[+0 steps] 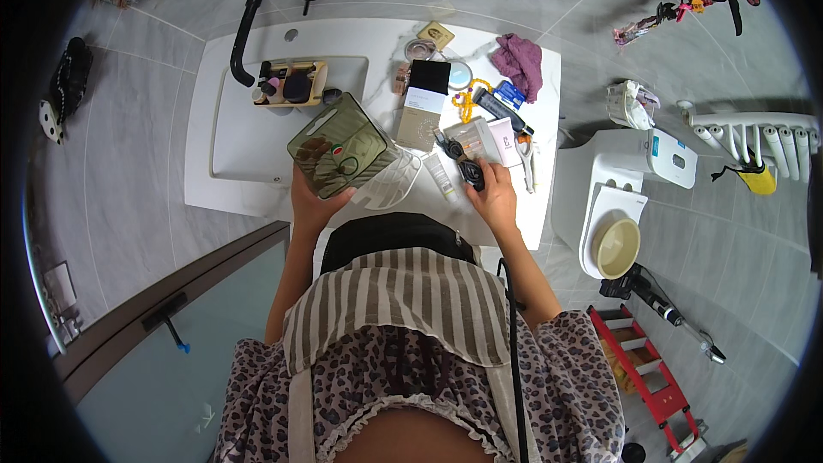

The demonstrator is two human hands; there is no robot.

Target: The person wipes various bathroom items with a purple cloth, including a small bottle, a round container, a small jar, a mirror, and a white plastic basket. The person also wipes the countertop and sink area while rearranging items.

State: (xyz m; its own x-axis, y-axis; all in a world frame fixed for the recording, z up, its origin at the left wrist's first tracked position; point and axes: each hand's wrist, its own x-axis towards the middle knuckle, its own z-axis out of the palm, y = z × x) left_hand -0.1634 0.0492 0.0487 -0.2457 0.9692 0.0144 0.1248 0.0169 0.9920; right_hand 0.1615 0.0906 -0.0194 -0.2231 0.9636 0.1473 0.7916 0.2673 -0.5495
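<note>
My left hand holds a translucent green plastic box, tilted over the sink's edge. A few small items show in it, among them a thin green ring. The fingers of my right hand are closed on a bundled black cable above the countertop. Close to that hand lie a white tube, a pink card or box and a small clear-fronted pack. Beside the green box sits a clear-and-white plastic organizer, partly hidden by it.
A tan organizer with cosmetics rests in the white sink under a black faucet. Across the counter are a dark tube, yellow beads, a flat box and a purple cloth. A toilet stands right.
</note>
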